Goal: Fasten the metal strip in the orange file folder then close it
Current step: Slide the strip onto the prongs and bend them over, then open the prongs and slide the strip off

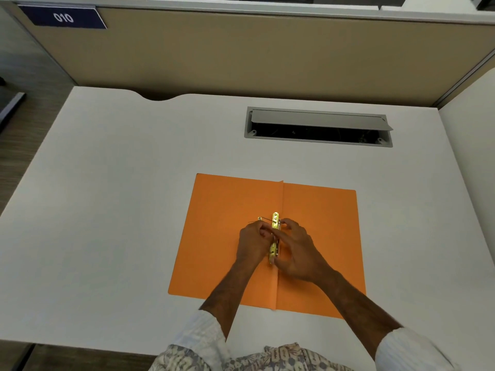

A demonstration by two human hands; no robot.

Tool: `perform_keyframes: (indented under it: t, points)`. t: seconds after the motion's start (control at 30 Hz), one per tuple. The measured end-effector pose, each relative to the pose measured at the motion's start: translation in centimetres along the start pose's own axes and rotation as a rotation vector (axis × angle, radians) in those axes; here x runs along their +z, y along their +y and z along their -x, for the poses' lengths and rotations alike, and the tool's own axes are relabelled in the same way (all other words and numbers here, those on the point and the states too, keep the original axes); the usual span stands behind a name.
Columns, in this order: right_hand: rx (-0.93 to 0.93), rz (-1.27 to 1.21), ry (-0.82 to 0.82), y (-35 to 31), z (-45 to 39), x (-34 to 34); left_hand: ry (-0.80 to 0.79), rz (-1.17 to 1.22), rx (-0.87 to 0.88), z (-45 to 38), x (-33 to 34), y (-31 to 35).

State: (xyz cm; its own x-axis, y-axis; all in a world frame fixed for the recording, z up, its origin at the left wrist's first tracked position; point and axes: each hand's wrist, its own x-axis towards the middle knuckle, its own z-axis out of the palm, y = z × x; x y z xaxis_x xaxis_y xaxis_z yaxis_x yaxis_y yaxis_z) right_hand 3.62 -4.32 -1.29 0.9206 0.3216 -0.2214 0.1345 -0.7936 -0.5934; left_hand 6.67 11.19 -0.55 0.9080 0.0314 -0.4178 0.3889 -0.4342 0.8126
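The orange file folder (225, 250) lies open and flat on the white desk, its centre crease running away from me. A gold metal strip (275, 219) sits along that crease. A thin prong sticks out to the left near the strip's far end. My left hand (253, 243) pinches the strip and prong from the left side. From the right, my right hand (297, 250) holds the strip with its fingers over the middle and thumb near the close end. Both hands hide the strip's middle part.
A grey cable hatch (318, 127) with its lid raised is set in the white desk (120, 196) beyond the folder. A beige partition (241, 54) with a blue "010" label (64, 17) closes the far edge. Floor shows at the left.
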Motion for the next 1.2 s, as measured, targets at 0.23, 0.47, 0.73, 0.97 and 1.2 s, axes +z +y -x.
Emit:
perform_keyframes:
  t: [0.23, 0.47, 0.73, 0.97, 1.2]
  points:
    - [0.049, 0.137, -0.056, 1.4, 0.4, 1.0, -0.052, 0.036, -0.059, -0.3, -0.2, -0.6]
    - [0.111, 0.190, -0.033, 1.6, 0.3, 1.8, -0.022, -0.032, -0.018, 1.4, -0.7, -1.4]
    - [0.118, 0.312, -0.115, 1.4, 0.3, 0.9, -0.056, 0.037, -0.115, 4.6, 0.1, -2.0]
    - [0.099, 0.280, -0.064, 0.7, -0.7, -0.9, -0.025, 0.227, -0.257, 5.8, 0.9, -1.6]
    - [0.128, 0.332, -0.018, 0.6, -0.9, -0.5, -0.058, 0.371, -0.355, 6.0, 1.4, -1.7]
